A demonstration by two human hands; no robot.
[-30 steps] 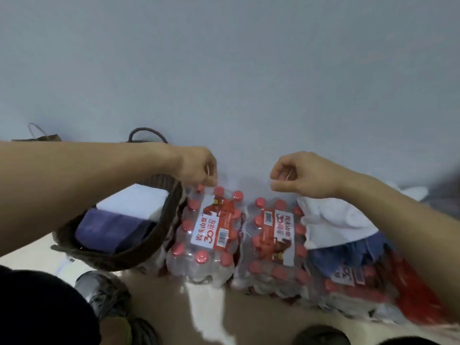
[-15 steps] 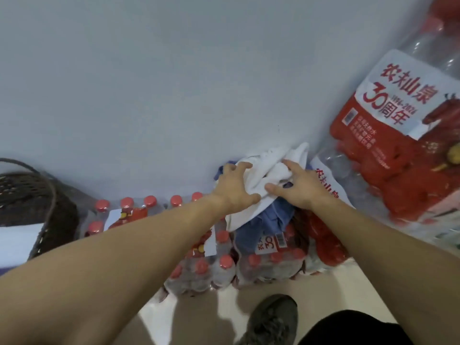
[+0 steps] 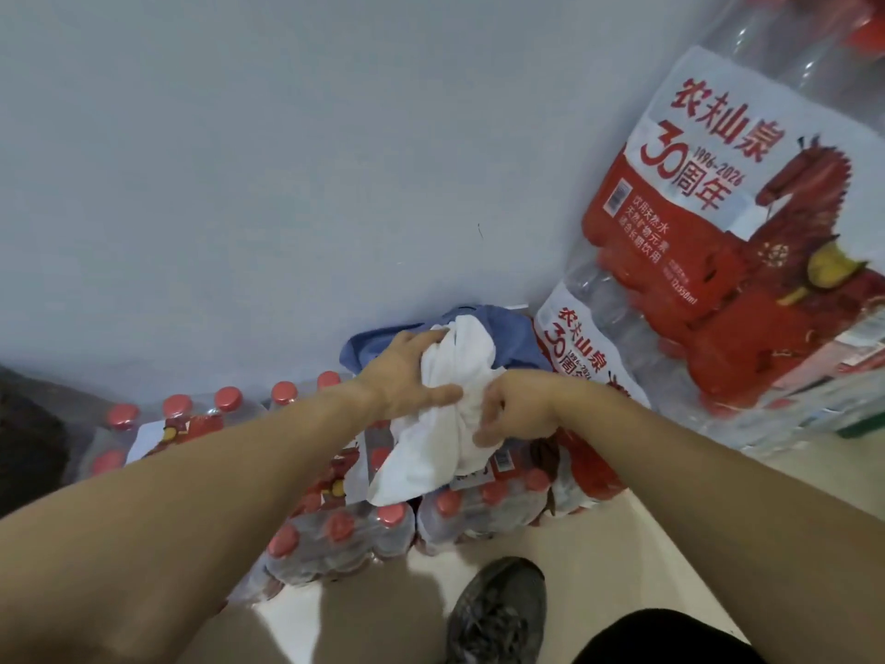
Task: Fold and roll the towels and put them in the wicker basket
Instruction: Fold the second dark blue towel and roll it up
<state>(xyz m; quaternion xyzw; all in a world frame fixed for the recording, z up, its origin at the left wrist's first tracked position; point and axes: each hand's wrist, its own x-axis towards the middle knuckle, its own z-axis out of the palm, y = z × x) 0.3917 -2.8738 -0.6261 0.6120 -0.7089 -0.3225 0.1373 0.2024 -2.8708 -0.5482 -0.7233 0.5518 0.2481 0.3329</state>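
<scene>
Both hands are now bunching the white towel [image 3: 448,424] up off the blue towel [image 3: 507,335] beneath it: the left hand [image 3: 407,371] is gripping its upper part, the right hand [image 3: 519,407] is pinching its middle, above the shrink-wrapped bottle packs [image 3: 364,524] by the wall [image 3: 287,160].

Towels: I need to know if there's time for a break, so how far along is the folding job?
Nothing in this view looks finished: no rolled towel shows, and the basket can't be made out. In hand: the left hand and right hand both grip a crumpled white towel over the bottle packs. Left: fold, roll and store it, then the blue towel behind.
</scene>
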